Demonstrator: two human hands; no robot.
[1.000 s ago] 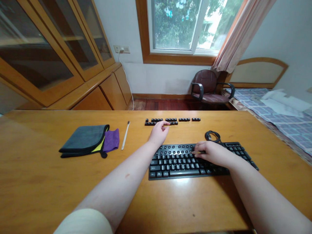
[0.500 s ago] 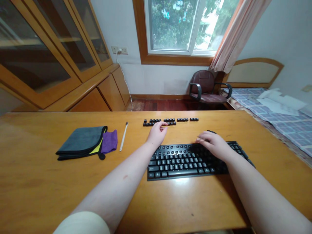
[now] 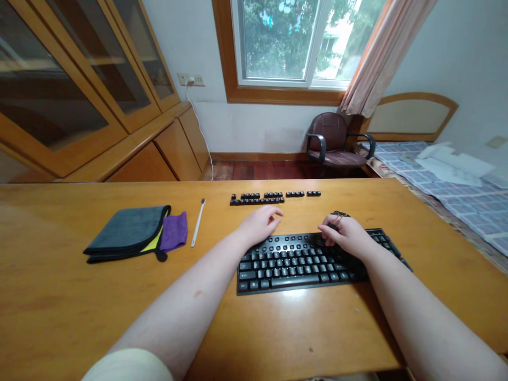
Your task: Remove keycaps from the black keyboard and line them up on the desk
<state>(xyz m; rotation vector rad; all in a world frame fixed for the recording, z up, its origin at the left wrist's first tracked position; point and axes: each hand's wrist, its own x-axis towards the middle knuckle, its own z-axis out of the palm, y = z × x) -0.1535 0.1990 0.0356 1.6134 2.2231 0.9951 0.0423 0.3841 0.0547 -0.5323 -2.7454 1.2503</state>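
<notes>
A black keyboard (image 3: 293,263) lies on the desk in front of me. My left hand (image 3: 262,222) is over its upper left edge, palm down, with loosely curved fingers apart and nothing visible in them. My right hand (image 3: 343,233) is above the upper right part of the keyboard. Its thumb and fingers are closed round a small black object (image 3: 332,227), and thin wire-like strands show above the knuckles. The fingers mostly cover this object, so its kind is unclear. Beyond the keyboard, black keycaps (image 3: 257,201) stand in two rows, split into groups.
Left of the keyboard lies a white toothbrush (image 3: 197,225). Farther left are a folded grey cloth (image 3: 129,228) and a purple cloth (image 3: 174,231). A maroon armchair (image 3: 331,135) stands beyond the desk (image 3: 222,333), near a bed (image 3: 428,169).
My left hand has drawn back from the keycap rows toward the keyboard's upper edge. The right hand has stayed near the same spot, its fingers turned lower.
</notes>
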